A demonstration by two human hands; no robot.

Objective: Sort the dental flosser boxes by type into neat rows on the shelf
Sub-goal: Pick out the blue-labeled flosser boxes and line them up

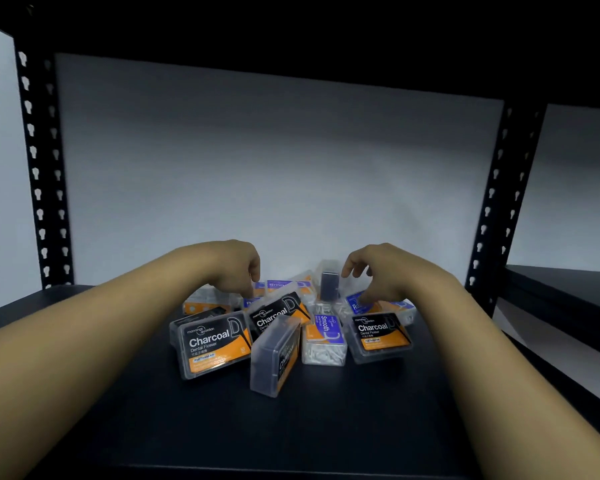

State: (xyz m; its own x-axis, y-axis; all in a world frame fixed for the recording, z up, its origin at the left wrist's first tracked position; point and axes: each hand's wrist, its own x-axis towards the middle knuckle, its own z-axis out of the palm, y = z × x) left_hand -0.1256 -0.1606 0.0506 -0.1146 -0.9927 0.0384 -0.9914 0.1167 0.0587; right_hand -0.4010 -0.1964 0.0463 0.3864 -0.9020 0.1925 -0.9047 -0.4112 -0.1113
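Front of shelf (222, 427) is bare dark board, good staging room for the rows.

Pile sits mid-shelf, all boxes jumbled, no rows yet. Nearest: one Charcoal box (212, 344) lying flat, label up, front left. Beside it a second Charcoal box tipped on edge (275, 355), leaning into the pile. Right of that a Smooth box (323, 341), clear with blue label, turned sideways. Another Charcoal (381, 336) at front right, flat.

Behind: a fourth Charcoal (278, 315) propped at an angle, blue-label boxes half buried, one box standing on end (329, 284) at the back.

Left hand (238, 268) is curled down over the back left of the pile, fingertips among the blue boxes; can't tell if it has one gripped. Right hand (374, 271) hovers with fingers spread and bent, over the blue box (357, 303) at back right, thumb near it, nothing held as far as I can see.

Advice: pull the loose top and back boxes first, since the tipped one will likely topple if its neighbours go. Clear plastic looks slippery, so grip by the short edges. Charcoal to one side, blue types to the other, labels up, edges squared to the shelf front.
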